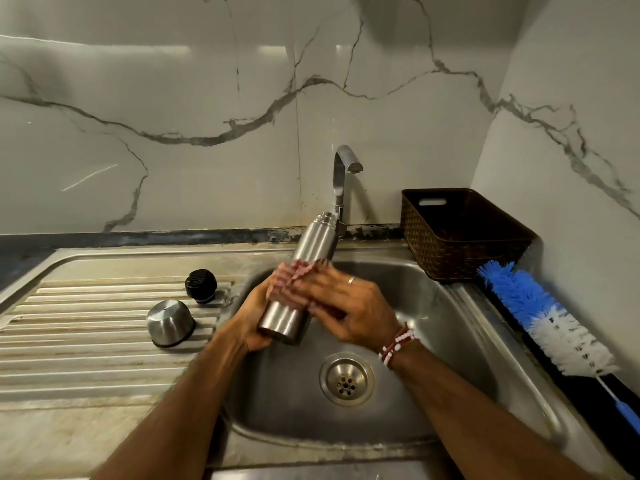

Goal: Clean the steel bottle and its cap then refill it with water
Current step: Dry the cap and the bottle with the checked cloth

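The steel bottle [313,245] is tilted over the sink basin [433,327], its open mouth pointing up toward the tap [343,174]. My left hand [256,313] grips its lower body from the left and underneath. My right hand [346,303] wraps over the middle of the bottle from the right, fingers blurred across the steel. The black inner cap [201,285] and the steel cup lid [170,322], upside down, sit on the ribbed drainboard [86,317] left of the basin.
A blue and white bottle brush [550,317] lies along the counter right of the basin. A brown woven basket [460,230] stands at the back right corner. The drain [346,379] sits in the basin floor. No water shows at the tap.
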